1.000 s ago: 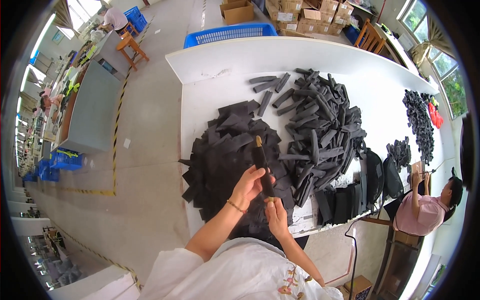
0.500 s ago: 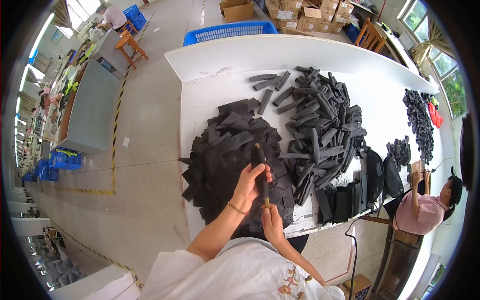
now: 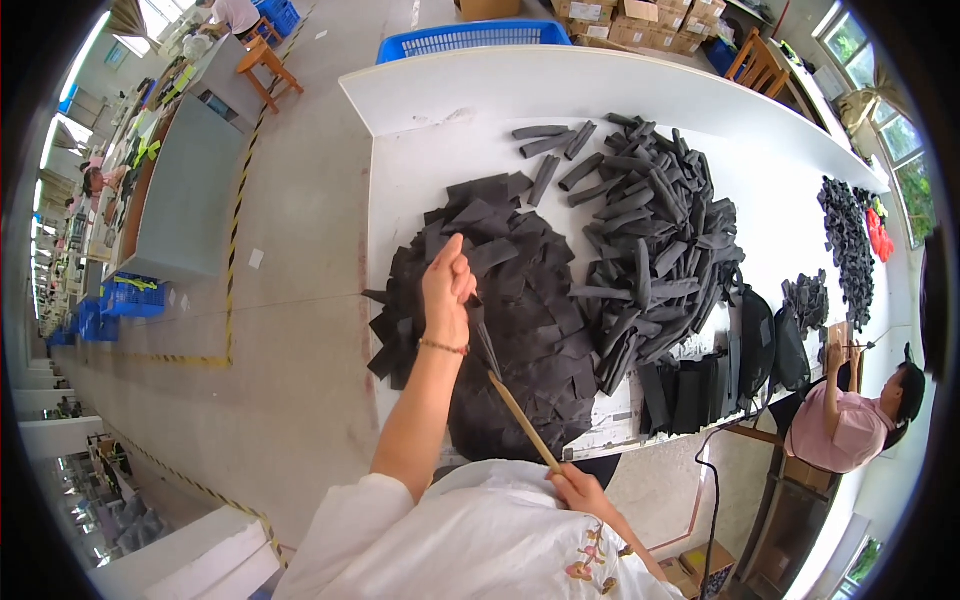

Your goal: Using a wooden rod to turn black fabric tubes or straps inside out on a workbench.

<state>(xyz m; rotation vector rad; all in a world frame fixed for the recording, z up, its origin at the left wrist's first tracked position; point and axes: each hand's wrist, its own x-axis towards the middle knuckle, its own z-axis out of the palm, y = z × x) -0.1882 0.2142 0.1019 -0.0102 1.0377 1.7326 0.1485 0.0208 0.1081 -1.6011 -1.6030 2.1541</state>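
From afar I see the left hand (image 3: 447, 292) curled tightly on a black cloth (image 3: 486, 347), the right hand (image 3: 584, 490) closed around a stick (image 3: 525, 421).

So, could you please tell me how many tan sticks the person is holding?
1: the tan stick slants up from the right hand to a black piece by the left hand; none other shows.
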